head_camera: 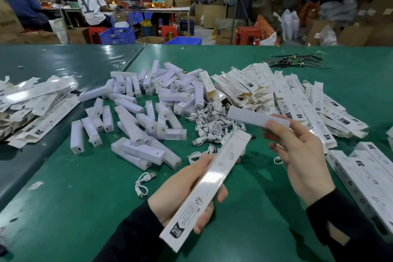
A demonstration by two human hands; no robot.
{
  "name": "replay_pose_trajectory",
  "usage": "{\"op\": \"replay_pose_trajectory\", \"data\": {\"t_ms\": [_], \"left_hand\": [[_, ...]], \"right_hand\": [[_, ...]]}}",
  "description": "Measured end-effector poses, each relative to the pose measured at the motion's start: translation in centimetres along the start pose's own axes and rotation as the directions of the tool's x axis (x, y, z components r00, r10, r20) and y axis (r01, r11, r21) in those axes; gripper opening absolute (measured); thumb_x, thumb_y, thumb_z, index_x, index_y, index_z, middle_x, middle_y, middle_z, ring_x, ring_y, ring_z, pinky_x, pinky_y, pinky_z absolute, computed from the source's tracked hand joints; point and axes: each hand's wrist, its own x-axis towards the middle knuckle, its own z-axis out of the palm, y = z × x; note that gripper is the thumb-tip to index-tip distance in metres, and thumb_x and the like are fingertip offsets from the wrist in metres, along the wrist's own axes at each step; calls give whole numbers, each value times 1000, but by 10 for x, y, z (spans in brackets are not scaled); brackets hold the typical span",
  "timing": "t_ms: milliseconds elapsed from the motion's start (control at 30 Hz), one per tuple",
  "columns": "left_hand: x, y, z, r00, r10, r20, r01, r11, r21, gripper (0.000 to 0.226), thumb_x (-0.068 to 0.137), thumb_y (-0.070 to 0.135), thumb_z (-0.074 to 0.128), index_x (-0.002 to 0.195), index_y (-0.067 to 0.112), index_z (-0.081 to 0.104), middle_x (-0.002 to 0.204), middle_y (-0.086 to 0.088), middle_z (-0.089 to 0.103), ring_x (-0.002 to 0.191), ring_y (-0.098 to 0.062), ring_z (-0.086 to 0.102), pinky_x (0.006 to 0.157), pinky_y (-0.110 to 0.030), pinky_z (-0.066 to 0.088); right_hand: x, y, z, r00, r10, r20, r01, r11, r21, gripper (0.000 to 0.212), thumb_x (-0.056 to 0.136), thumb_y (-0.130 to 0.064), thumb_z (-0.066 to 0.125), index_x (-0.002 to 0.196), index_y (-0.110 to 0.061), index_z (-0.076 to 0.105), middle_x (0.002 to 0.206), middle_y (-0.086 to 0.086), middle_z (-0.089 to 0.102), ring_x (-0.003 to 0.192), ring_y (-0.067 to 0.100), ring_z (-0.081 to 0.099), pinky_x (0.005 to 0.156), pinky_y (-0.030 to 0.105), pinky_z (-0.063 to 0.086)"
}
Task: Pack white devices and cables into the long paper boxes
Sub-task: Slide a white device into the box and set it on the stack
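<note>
1. Your left hand [182, 189] grips the long white paper box [207, 187] around its middle, its far end tilted up and away from you toward the pile of small white coiled cables [212, 127]. Keep that grip firm but don't crush the walls.
2. Your right hand [297, 153] pinches one white rectangular plastic device [258, 120] by its near end, held just above and beyond the box's far end, not yet inside.
3. I cannot tell whether the box's far flap is open; check that first.
4. Line the device's long axis up with the box, then slide it in straight, not at an angle.
5. Cables lie just under your hands on the green surface [85, 198]; more devices [138, 123] are heaped to the left, flat boxes [297, 95] to the right.
</note>
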Motion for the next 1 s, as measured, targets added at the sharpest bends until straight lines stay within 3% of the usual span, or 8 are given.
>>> {"op": "replay_pose_trajectory", "data": {"t_ms": [100, 133, 233, 300, 433, 633, 767, 1000], "left_hand": [[-1, -7, 5, 993, 107, -47, -102, 990, 101, 47, 82, 40, 71, 120, 17, 54, 57, -8, 57, 39, -21, 59, 37, -23, 48], [-2, -9, 7, 990, 137, -45, -130, 982, 136, 45, 76, 31, 76, 115, 17, 58, 59, -8, 59, 46, -22, 63, 40, -25, 51], [-2, -10, 13, 993, 119, -22, -113, 976, 184, 52, 82, 26, 65, 125, 3, 47, 71, -12, 68, 60, -25, 67, 45, -27, 55], [-2, -10, 14, 998, 57, 30, -61, 988, 144, 51, 89, 26, 52, 132, 8, 32, 81, -18, 70, 61, -27, 68, 47, -29, 55], [-4, -10, 19, 998, 21, 66, -24, 998, 50, 40, 90, 23, 48, 127, 24, 34, 100, -17, 66, 64, -34, 69, 47, -38, 58], [1, -15, 14, 967, 218, -129, -202, 971, 126, 47, 81, 17, 67, 119, 33, 44, 79, -13, 62, 56, -33, 65, 42, -37, 55], [0, -10, 13, 969, 214, -122, -201, 973, 112, 22, 82, 19, 63, 100, 30, 57, 74, -13, 55, 49, -30, 61, 40, -37, 54], [0, -9, 12, 969, 185, -162, -182, 983, 34, 40, 77, 17, 61, 111, 9, 44, 73, -8, 48, 37, -17, 38, 32, -16, 36]], "right_hand": [[-1, -2, 3, 988, 143, 64, -151, 977, 147, 36, 69, -23, 71, 101, -6, 69, 84, 6, 76, 72, 11, 71, 65, 18, 56], [-3, -1, 5, 977, 191, 96, -205, 963, 174, 40, 71, -24, 69, 106, -3, 66, 89, 9, 76, 76, 13, 71, 69, 22, 58], [-9, 0, 14, 952, 243, 185, -274, 948, 162, 56, 78, -32, 59, 124, 0, 57, 110, 18, 71, 88, 23, 68, 74, 27, 57], [-14, 0, 20, 949, 207, 239, -240, 963, 122, 57, 82, -36, 53, 125, 1, 54, 101, 16, 73, 81, 23, 71, 65, 24, 59], [-21, 1, 22, 972, 111, 208, -107, 994, -31, 34, 94, -34, 48, 116, -9, 53, 84, 9, 75, 72, 26, 74, 57, 26, 58], [-31, 15, 29, 957, 128, 261, -98, 987, -125, 12, 100, -29, 46, 108, -21, 51, 87, 0, 74, 73, 29, 74, 51, 26, 54], [-27, 14, 27, 983, 82, 162, -68, 994, -88, 7, 100, -26, 50, 102, -22, 56, 91, 6, 66, 69, 19, 70, 51, 23, 53], [-23, 13, 25, 987, 105, 125, -98, 993, -65, 10, 100, -21, 51, 104, -13, 56, 95, 15, 62, 68, 21, 70, 55, 28, 57]]}}
